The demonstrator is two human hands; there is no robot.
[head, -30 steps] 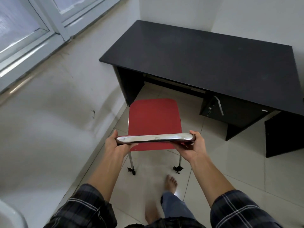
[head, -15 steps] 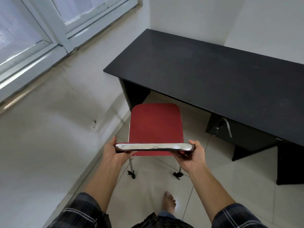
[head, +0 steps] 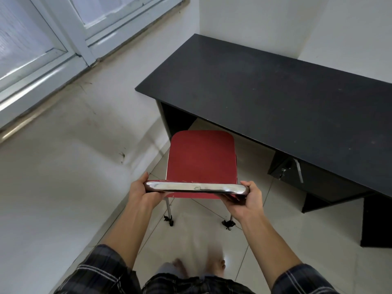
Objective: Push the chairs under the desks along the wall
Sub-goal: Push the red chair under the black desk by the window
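A red chair (head: 201, 158) with a chrome back rail (head: 195, 187) stands on the tiled floor in front of a black desk (head: 265, 85). My left hand (head: 141, 190) grips the rail's left end and my right hand (head: 247, 199) grips its right end. The seat's front edge lies just at the desk's left knee opening, beside the desk's left side panel (head: 174, 122). Two rear chair legs (head: 168, 211) show below the rail; the front legs are hidden by the seat.
A white wall (head: 63, 177) runs close along the chair's left, with a window (head: 42, 39) above. The desk's drawer unit with a key (head: 297, 172) sits to the right of the knee opening. My bare feet (head: 214, 266) are behind the chair.
The chair has moved forward toward the desk's knee opening, and I have stepped closer behind it. Both hands keep their grip on the back rail.
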